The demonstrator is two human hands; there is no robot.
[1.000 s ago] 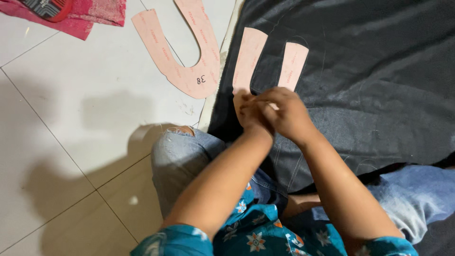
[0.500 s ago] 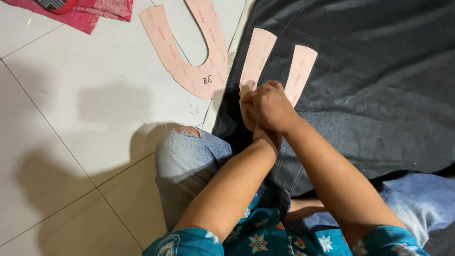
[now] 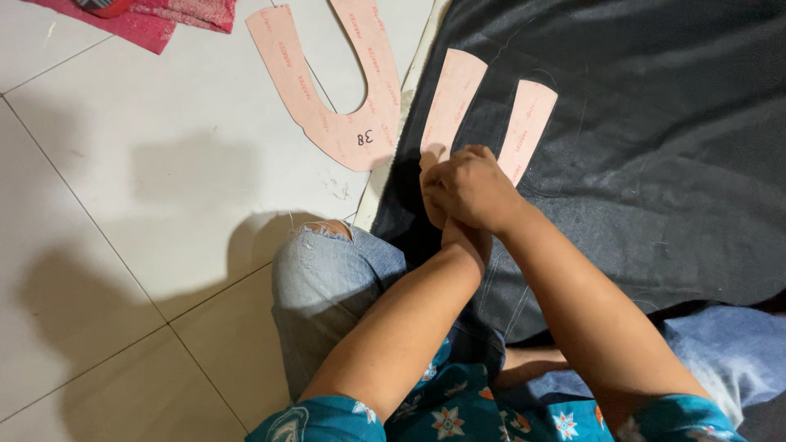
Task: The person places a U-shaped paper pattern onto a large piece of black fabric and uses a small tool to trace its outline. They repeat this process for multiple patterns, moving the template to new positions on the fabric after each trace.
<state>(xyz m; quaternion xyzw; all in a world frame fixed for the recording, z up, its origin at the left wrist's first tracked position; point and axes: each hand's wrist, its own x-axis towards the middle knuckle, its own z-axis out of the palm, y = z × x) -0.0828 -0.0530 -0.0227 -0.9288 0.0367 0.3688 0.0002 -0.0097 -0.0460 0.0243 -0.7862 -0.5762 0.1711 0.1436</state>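
My two hands meet over a dark grey cloth (image 3: pixel 655 164) spread on the floor. My right hand (image 3: pixel 475 188) is curled with its fingers closed and lies over my left hand (image 3: pixel 438 214), hiding most of it. Both rest at the near ends of two pink paper strips (image 3: pixel 452 98) (image 3: pixel 528 123) lying side by side on the cloth. My left fingertips touch the near end of the left strip. Whether either hand holds anything is hidden. Faint chalk lines run around the right strip.
A pink U-shaped paper pattern (image 3: pixel 327 106) lies on the white tile floor (image 3: pixel 123 205), left of the cloth's pale edge. Pink fabric (image 3: pixel 155 20) sits at the top left. My knee in torn blue jeans (image 3: pixel 327 278) is bent beside the cloth.
My hands have stayed clasped at the near ends of the strips, shifting a little. My right hand now covers more of the left. The view has drifted slightly.
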